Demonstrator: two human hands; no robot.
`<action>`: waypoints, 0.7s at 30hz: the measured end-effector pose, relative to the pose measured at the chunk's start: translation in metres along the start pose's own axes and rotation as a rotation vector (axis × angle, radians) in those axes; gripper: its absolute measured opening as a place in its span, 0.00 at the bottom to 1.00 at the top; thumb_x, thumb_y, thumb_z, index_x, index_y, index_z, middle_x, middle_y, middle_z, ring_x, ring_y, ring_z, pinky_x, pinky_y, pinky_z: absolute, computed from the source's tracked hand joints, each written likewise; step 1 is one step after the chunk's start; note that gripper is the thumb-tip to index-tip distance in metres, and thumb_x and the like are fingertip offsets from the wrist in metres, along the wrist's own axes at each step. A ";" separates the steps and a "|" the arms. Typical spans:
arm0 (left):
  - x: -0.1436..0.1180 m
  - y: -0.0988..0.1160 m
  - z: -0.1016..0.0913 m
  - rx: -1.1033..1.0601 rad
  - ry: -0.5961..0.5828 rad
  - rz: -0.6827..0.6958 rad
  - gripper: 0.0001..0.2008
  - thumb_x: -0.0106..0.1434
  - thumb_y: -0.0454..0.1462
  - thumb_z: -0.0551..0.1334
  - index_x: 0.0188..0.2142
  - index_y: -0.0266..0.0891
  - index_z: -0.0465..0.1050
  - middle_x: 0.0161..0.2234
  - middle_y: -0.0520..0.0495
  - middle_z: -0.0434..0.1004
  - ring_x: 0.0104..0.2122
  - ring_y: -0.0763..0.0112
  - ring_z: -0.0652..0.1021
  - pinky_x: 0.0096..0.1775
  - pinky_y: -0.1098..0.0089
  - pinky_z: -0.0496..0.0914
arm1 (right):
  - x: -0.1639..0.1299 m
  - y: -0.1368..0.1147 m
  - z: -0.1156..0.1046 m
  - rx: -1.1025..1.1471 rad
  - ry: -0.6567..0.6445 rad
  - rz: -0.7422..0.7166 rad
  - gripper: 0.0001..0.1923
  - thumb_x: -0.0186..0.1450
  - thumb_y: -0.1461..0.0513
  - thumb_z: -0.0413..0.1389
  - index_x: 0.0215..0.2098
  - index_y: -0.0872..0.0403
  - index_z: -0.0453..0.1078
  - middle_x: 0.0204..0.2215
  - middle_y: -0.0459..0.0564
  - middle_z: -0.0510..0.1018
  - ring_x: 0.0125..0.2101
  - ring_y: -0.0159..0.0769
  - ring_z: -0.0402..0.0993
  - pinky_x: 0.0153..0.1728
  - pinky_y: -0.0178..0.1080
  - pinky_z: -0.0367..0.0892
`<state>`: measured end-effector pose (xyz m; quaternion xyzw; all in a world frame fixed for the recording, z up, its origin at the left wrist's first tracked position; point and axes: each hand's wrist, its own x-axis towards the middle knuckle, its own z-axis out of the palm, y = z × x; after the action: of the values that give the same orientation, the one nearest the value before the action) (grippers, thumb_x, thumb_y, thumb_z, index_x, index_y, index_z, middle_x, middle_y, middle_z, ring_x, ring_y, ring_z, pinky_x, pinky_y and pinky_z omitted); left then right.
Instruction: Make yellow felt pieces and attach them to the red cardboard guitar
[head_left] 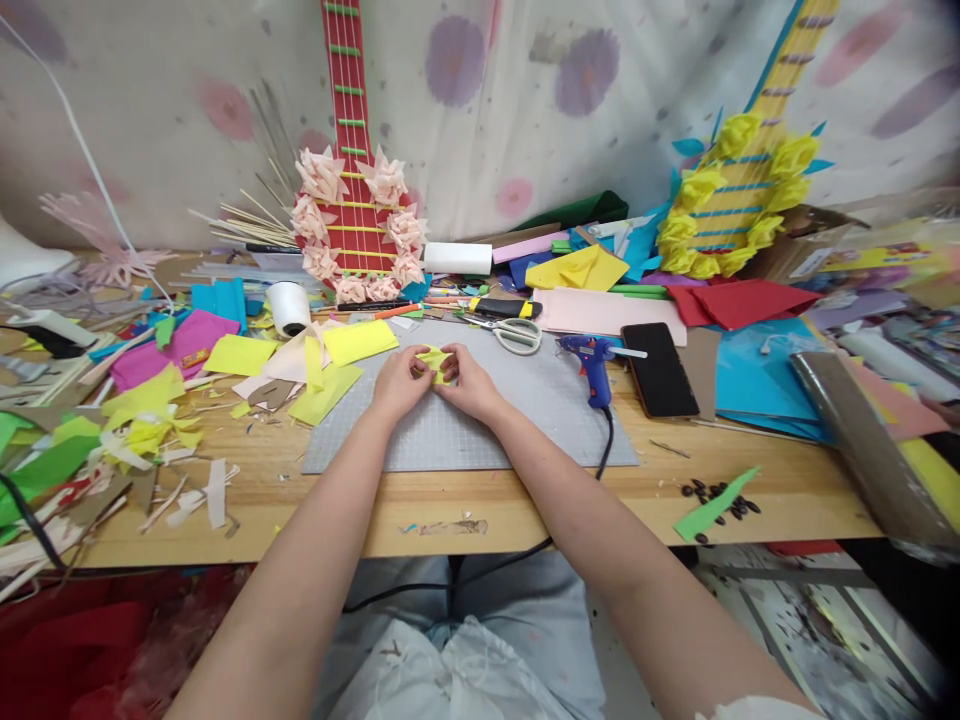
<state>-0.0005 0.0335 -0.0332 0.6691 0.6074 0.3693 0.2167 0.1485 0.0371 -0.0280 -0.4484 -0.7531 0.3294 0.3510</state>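
The yellow paper piece (435, 362) sits on the grey mat (525, 420), pinched between the left hand (401, 382) and right hand (469, 385); it looks light, thin, easily creased, best held by its edges.

Mat (465, 440) bare near; scissors (517, 335), glue gun (592, 365) beyond.

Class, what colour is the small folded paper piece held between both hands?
Yellow: the folded paper piece sits between the left hand and right hand, seen in the head view.

No text can be read.
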 end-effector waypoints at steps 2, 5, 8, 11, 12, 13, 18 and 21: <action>0.000 0.001 0.000 0.030 0.009 0.008 0.18 0.53 0.36 0.59 0.45 0.41 0.65 0.30 0.50 0.74 0.33 0.68 0.72 0.37 0.66 0.66 | 0.000 0.001 0.000 0.005 -0.010 -0.011 0.26 0.50 0.64 0.57 0.46 0.52 0.54 0.35 0.44 0.68 0.31 0.27 0.67 0.34 0.35 0.64; -0.001 0.003 0.000 0.071 0.006 0.008 0.19 0.52 0.35 0.59 0.45 0.42 0.65 0.30 0.51 0.74 0.34 0.68 0.72 0.38 0.67 0.65 | 0.001 0.002 0.001 0.022 -0.004 0.004 0.23 0.52 0.65 0.54 0.46 0.53 0.54 0.35 0.44 0.67 0.30 0.27 0.67 0.33 0.35 0.64; -0.003 0.005 -0.001 0.088 0.008 0.017 0.18 0.51 0.34 0.58 0.44 0.42 0.65 0.30 0.51 0.74 0.33 0.69 0.72 0.37 0.67 0.65 | 0.002 0.005 0.003 0.014 0.005 0.012 0.21 0.55 0.66 0.50 0.46 0.53 0.54 0.35 0.44 0.67 0.29 0.26 0.67 0.34 0.35 0.64; -0.004 0.007 -0.002 0.101 0.012 0.035 0.19 0.51 0.34 0.58 0.44 0.42 0.64 0.30 0.52 0.74 0.34 0.68 0.72 0.38 0.67 0.65 | 0.001 0.005 0.002 -0.040 -0.006 -0.032 0.21 0.54 0.69 0.48 0.46 0.53 0.55 0.36 0.45 0.68 0.31 0.26 0.67 0.35 0.35 0.63; -0.004 0.008 -0.003 0.109 0.014 0.037 0.19 0.51 0.34 0.58 0.44 0.42 0.64 0.30 0.52 0.74 0.34 0.68 0.72 0.38 0.67 0.65 | 0.000 0.005 0.002 -0.060 -0.009 -0.043 0.22 0.54 0.69 0.48 0.47 0.53 0.55 0.36 0.46 0.68 0.31 0.27 0.67 0.35 0.35 0.63; -0.004 0.008 -0.003 0.118 0.018 0.037 0.19 0.51 0.34 0.58 0.44 0.41 0.64 0.29 0.52 0.74 0.34 0.68 0.72 0.38 0.66 0.65 | 0.000 0.004 0.002 -0.079 -0.011 -0.050 0.22 0.54 0.70 0.48 0.47 0.53 0.55 0.37 0.46 0.68 0.32 0.27 0.67 0.36 0.35 0.63; -0.006 0.011 -0.003 0.153 0.034 0.049 0.17 0.51 0.33 0.58 0.42 0.41 0.64 0.29 0.51 0.73 0.36 0.67 0.71 0.39 0.66 0.64 | -0.004 -0.002 0.002 -0.163 0.001 -0.094 0.22 0.54 0.70 0.47 0.47 0.54 0.56 0.38 0.49 0.69 0.34 0.30 0.67 0.39 0.37 0.63; -0.007 0.013 -0.004 0.152 0.032 0.047 0.16 0.51 0.33 0.58 0.41 0.41 0.64 0.28 0.51 0.73 0.35 0.67 0.71 0.37 0.66 0.64 | -0.005 -0.005 0.001 -0.233 -0.004 -0.128 0.21 0.54 0.70 0.47 0.47 0.56 0.57 0.38 0.51 0.69 0.36 0.32 0.66 0.40 0.38 0.63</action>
<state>0.0047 0.0237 -0.0230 0.6918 0.6212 0.3377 0.1465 0.1466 0.0305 -0.0254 -0.4365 -0.8140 0.2177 0.3154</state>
